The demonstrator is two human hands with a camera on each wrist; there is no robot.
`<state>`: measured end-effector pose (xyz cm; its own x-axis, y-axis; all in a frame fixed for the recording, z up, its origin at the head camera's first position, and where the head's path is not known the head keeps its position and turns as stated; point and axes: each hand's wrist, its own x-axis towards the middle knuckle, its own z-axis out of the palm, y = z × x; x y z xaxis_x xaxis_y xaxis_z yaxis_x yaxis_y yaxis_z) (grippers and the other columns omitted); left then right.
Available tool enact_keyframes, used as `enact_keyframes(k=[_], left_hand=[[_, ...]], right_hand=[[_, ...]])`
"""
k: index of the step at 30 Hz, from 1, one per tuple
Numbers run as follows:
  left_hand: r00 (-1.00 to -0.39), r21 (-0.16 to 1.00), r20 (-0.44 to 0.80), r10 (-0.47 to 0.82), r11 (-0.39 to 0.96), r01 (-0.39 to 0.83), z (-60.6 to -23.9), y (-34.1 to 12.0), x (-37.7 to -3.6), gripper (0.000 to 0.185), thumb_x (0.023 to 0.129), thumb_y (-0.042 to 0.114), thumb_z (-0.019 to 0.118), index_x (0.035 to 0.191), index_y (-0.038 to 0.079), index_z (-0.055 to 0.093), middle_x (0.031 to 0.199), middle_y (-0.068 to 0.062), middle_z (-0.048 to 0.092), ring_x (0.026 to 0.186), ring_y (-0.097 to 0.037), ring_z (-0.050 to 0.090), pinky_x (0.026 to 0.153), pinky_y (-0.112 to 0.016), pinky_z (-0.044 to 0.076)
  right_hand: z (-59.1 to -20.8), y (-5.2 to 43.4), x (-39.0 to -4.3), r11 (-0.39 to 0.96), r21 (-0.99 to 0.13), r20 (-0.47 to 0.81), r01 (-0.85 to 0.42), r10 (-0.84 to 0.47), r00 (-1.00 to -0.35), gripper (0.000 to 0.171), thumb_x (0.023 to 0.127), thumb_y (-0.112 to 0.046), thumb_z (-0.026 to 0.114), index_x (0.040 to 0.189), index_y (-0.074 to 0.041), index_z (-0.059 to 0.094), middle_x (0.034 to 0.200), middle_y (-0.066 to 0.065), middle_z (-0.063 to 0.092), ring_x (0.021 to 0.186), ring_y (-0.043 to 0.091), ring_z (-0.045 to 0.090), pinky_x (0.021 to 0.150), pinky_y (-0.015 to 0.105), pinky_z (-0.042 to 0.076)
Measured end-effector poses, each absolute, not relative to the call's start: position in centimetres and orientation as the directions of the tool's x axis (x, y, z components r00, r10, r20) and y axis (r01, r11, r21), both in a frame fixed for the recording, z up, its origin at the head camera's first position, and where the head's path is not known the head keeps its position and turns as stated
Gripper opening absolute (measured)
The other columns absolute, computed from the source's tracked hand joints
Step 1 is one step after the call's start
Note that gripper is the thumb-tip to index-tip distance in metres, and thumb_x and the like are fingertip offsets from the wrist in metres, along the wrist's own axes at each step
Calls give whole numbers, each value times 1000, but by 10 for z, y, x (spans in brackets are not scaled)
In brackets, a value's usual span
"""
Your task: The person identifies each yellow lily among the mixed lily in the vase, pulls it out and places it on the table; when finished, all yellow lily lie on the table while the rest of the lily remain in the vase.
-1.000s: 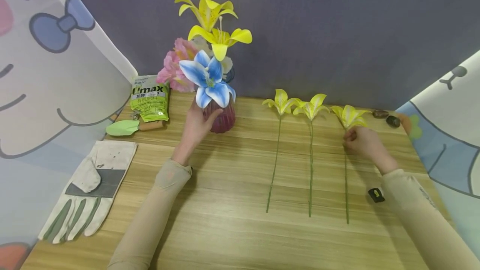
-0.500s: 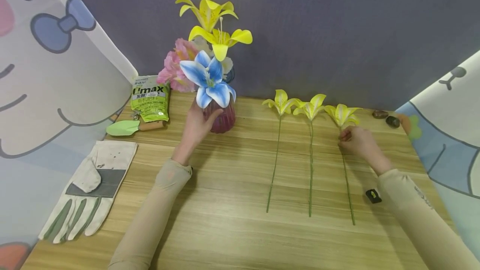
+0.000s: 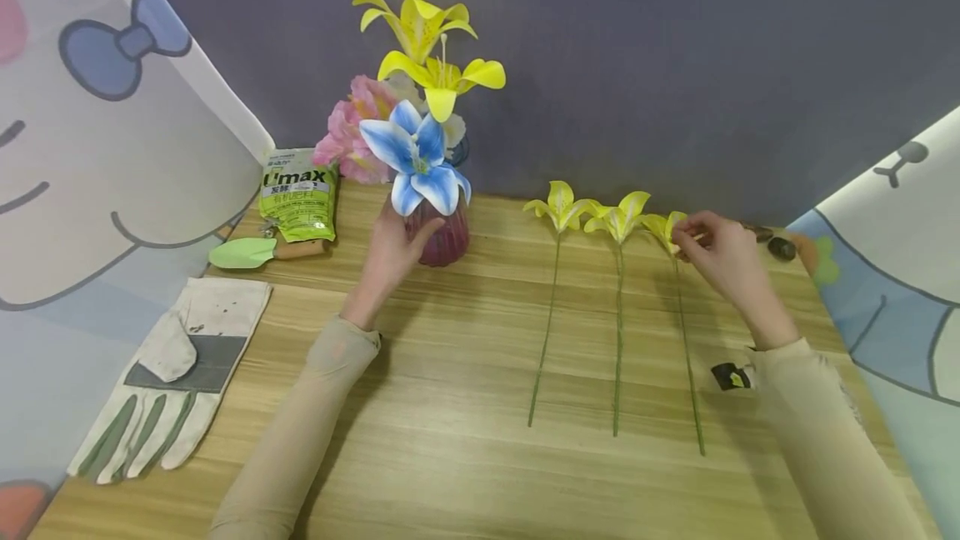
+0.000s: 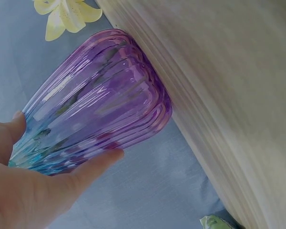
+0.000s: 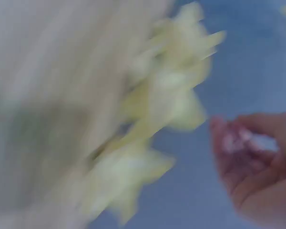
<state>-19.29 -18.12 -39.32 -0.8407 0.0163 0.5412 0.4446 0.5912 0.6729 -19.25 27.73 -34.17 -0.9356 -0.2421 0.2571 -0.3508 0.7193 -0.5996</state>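
Note:
My left hand [image 3: 396,242] grips the ribbed purple glass vase [image 3: 447,238] at the back of the wooden table [image 3: 450,457]; thumb and fingers wrap its body, as the left wrist view of the hand [image 4: 43,191] and vase [image 4: 100,109] shows. The vase holds blue, yellow and pink artificial flowers [image 3: 417,157]. Three yellow lilies lie side by side to the right. My right hand [image 3: 686,232] pinches the bloom of the rightmost lily [image 3: 660,225], its stem [image 3: 688,357] resting on the table. The right wrist view is blurred: curled fingers [image 5: 229,138] beside pale blooms [image 5: 167,95].
A work glove [image 3: 172,382] lies at the left edge. A green fertiliser bag [image 3: 298,194] and a green trowel [image 3: 247,252] sit behind it. A small black clip [image 3: 729,376] lies by my right sleeve, dark stones [image 3: 783,248] at the back right. Printed curtains flank the table.
My right hand slid up from the stem to the bloom of the rightmost lily, and that bloom shifted left toward the middle one. The left hand stayed on the vase.

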Motion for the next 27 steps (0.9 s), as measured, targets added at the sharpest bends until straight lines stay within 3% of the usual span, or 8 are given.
enact_keyframes(k=[3, 6, 10, 14, 17, 22, 24, 27], left_hand=[[-835, 668, 549, 20, 590, 453, -393, -184, -193, 76, 95, 10, 83, 153, -15, 41, 134, -35, 58, 114, -47, 62, 99, -56, 51], [-836, 659, 548, 24, 603, 449, -393, -187, -193, 75, 95, 10, 82, 152, -16, 41, 134, -37, 58, 114, -49, 62, 99, -58, 51], [-839, 649, 543, 27, 620, 441, -392, -189, -192, 73, 93, 11, 83, 150, -14, 45, 137, -37, 58, 124, -50, 60, 105, -60, 49], [-861, 665, 508, 28, 623, 412, -392, -188, -190, 63, 89, 11, 82, 140, -13, 54, 110, -30, 67, 97, -43, 66, 85, -56, 54], [-874, 682, 484, 45, 606, 409, -391, -186, -189, 51, 87, 7, 79, 129, -11, 57, 95, -22, 64, 85, -37, 62, 75, -50, 51], [-850, 675, 519, 87, 569, 470, -388, -186, -191, 54, 84, 3, 77, 132, -11, 55, 109, -24, 60, 99, -38, 57, 86, -50, 47], [-842, 665, 530, 97, 568, 484, -387, -187, -192, 63, 84, 3, 78, 139, -12, 51, 121, -26, 59, 108, -39, 55, 94, -52, 46], [-849, 667, 518, 105, 572, 477, -386, -189, -194, 61, 85, 4, 77, 138, -12, 52, 114, -26, 59, 102, -39, 56, 89, -52, 46]], right_hand=[[-315, 225, -194, 537, -729, 322, -424, -279, -905, 21, 107, -7, 65, 122, 7, 70, 110, 25, 74, 82, -2, 69, 74, 15, 56], [-298, 168, -205, 305, -847, 336, -436, -329, -883, 23, 107, -8, 66, 126, 4, 70, 116, 21, 75, 95, 12, 73, 85, 25, 59], [-290, 103, -230, 50, -921, 342, -387, -376, -862, 24, 106, -5, 66, 127, 6, 69, 119, 23, 74, 103, 25, 73, 95, 35, 59], [-290, 60, -251, -89, -945, 324, -314, -371, -870, 27, 105, -1, 65, 129, 11, 67, 122, 25, 73, 107, 28, 73, 100, 41, 57], [-288, 44, -258, -118, -945, 327, -305, -351, -878, 28, 104, -1, 66, 130, 10, 68, 122, 20, 74, 109, 29, 72, 100, 41, 57], [-278, 34, -261, -42, -927, 363, -373, -360, -859, 28, 103, -4, 70, 129, 5, 72, 120, 16, 75, 108, 27, 70, 97, 41, 57], [-274, 31, -261, 12, -918, 362, -396, -381, -851, 28, 103, -5, 70, 129, 4, 73, 122, 16, 75, 110, 25, 70, 97, 40, 56], [-269, 28, -262, 90, -900, 354, -426, -418, -837, 28, 103, -5, 70, 130, 2, 74, 125, 14, 74, 113, 24, 69, 98, 37, 56]])
